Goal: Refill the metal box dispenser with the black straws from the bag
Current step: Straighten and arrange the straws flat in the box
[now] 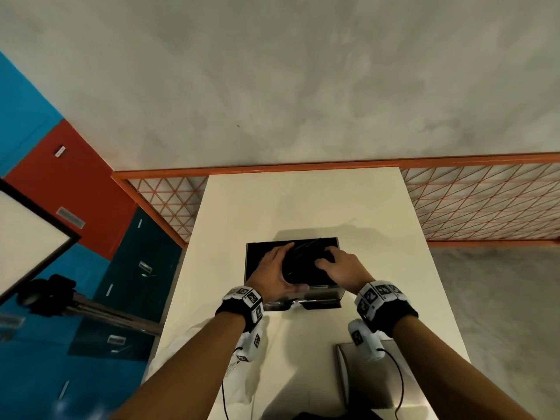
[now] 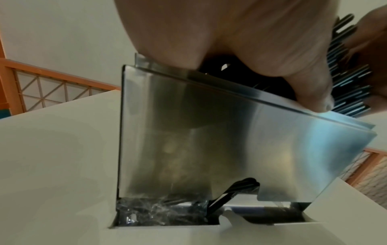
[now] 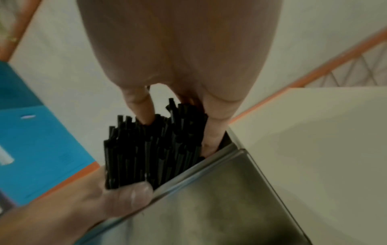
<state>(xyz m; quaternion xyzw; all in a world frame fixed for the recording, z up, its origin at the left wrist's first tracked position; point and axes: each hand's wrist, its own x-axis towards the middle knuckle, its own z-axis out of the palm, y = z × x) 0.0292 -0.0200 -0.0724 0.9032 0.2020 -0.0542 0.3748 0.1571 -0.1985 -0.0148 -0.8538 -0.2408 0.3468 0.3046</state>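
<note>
The open-topped metal box dispenser (image 1: 257, 262) stands in the middle of the white table (image 1: 303, 201). Both hands hold a thick bundle of black straws (image 1: 303, 259) in its top opening. My left hand (image 1: 285, 269) grips the bundle's left end, thumb (image 3: 134, 195) at the box's front rim. My right hand (image 1: 327, 263) curls over the right end, fingers (image 3: 213, 132) dipping among the straw tips (image 3: 150, 149) beside the box wall (image 3: 220, 207). The left wrist view shows the shiny front panel (image 2: 230, 140), the straws (image 2: 351, 74) above it and one black straw (image 2: 230, 194) in the bottom slot.
A flat metal lid (image 1: 378, 377) lies on the table near my right forearm. A crumpled clear plastic bag (image 1: 245, 377) lies under my left forearm. An orange mesh railing (image 1: 485, 204) runs behind the table. A tripod (image 1: 60, 298) and coloured lockers are to the left.
</note>
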